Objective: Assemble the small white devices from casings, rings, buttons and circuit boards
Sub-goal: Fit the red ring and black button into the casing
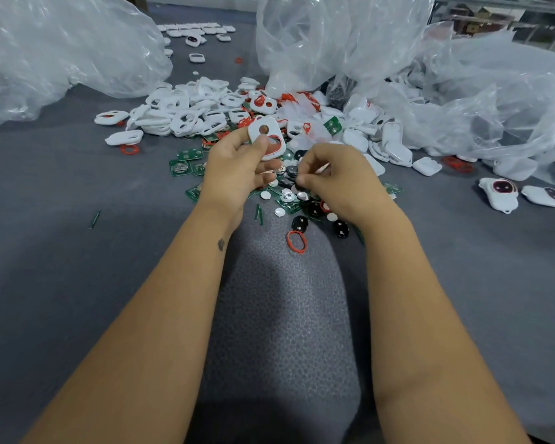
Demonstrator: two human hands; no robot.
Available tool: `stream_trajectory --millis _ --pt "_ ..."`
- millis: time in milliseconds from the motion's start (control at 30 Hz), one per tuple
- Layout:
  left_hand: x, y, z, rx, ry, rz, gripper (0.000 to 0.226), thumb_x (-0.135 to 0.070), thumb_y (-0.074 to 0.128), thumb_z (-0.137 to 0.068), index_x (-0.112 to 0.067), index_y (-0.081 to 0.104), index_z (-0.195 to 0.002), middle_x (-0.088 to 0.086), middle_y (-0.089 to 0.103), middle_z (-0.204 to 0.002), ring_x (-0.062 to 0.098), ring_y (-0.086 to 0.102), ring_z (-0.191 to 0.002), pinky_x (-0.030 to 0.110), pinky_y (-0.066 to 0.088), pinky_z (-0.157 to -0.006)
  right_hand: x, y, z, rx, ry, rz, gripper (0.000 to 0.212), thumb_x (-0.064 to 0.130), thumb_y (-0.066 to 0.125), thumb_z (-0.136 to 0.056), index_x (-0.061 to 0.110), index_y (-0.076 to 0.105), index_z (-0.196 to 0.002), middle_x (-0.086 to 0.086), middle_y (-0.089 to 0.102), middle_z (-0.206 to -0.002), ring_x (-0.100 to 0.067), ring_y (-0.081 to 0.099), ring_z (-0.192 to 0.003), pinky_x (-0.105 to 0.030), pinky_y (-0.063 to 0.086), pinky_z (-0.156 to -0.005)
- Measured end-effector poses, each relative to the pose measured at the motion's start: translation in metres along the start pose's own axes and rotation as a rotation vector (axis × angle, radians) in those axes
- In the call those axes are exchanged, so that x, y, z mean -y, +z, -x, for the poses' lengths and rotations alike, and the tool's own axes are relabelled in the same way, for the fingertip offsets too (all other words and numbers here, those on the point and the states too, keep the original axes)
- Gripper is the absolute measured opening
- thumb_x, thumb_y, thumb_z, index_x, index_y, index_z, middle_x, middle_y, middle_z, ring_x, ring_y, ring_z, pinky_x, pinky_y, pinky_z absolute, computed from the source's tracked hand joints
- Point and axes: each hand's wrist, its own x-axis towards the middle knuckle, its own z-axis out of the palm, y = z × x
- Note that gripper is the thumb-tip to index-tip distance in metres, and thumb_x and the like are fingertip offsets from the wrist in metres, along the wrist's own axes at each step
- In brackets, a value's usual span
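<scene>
My left hand (237,168) holds a white casing (266,136) upright between thumb and fingers; the casing has a round hole and a red ring seated in its larger opening. My right hand (337,177) reaches down with curled fingers and pinches a small black button (300,186) in the pile of black and white buttons (302,200). Green circuit boards (186,158) lie scattered under and left of my hands. A loose red ring (297,241) lies on the grey mat nearer to me.
A heap of white casings (186,110) lies behind my hands, with casing backs (394,145) to the right. Clear plastic bags (61,49) stand left, centre and right. Two assembled devices (502,192) lie at the right. The grey table (77,251) extends around.
</scene>
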Motion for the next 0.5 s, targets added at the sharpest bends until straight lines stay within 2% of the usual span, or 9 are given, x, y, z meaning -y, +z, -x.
stream_trajectory --millis 133,200,267,400,500 --pt "-0.001 -0.0015 -0.001 -0.006 -0.028 0.003 0.016 -0.018 0.052 -0.1 -0.017 0.064 -0.09 -0.006 0.07 -0.08 0.015 0.071 -0.074 0.023 0.054 -0.061 0.006 0.0029 0.0005 -0.134 -0.02 -0.29 0.014 0.002 0.069 -0.083 0.015 0.065 -0.079 0.0 0.063 -0.071 -0.005 0.052 -0.06 -0.016 0.04 -0.059" --pt "-0.0015 -0.0017 -0.0013 0.003 -0.058 0.066 0.015 -0.016 0.051 -0.101 -0.016 0.063 -0.093 -0.003 0.068 -0.081 0.019 0.072 -0.076 0.025 0.055 -0.064 0.0073 0.0027 0.0002 -0.155 -0.011 -0.383 0.018 -0.003 0.07 -0.08 0.014 0.065 -0.08 -0.01 0.065 -0.076 -0.011 0.056 -0.066 -0.022 0.046 -0.063" --pt "-0.0017 -0.0022 -0.0017 0.019 -0.084 0.129 0.013 -0.013 0.049 -0.101 -0.013 0.062 -0.1 0.001 0.069 -0.082 0.021 0.072 -0.075 0.027 0.056 -0.064 0.0081 0.0025 0.0001 -0.176 -0.003 -0.467 0.02 -0.009 0.07 -0.076 0.01 0.066 -0.082 -0.011 0.064 -0.079 -0.013 0.057 -0.071 -0.027 0.05 -0.069" --pt "-0.0038 -0.0015 -0.0001 0.032 -0.124 0.179 0.013 -0.008 0.044 -0.099 -0.008 0.056 -0.104 0.008 0.067 -0.079 0.018 0.067 -0.059 0.026 0.053 -0.054 0.009 0.0023 -0.0012 -0.204 -0.015 -0.608 0.03 -0.017 0.067 -0.074 0.013 0.064 -0.078 -0.002 0.06 -0.07 -0.002 0.053 -0.06 -0.02 0.05 -0.065" --pt "-0.0054 -0.0002 0.0017 0.045 -0.144 0.181 0.013 -0.008 0.041 -0.098 -0.011 0.053 -0.099 0.009 0.063 -0.079 0.016 0.062 -0.052 0.024 0.05 -0.05 0.0093 0.0027 -0.0008 -0.195 -0.04 -0.672 0.033 -0.019 0.066 -0.074 0.013 0.062 -0.081 -0.005 0.056 -0.073 -0.001 0.05 -0.058 -0.018 0.048 -0.064"
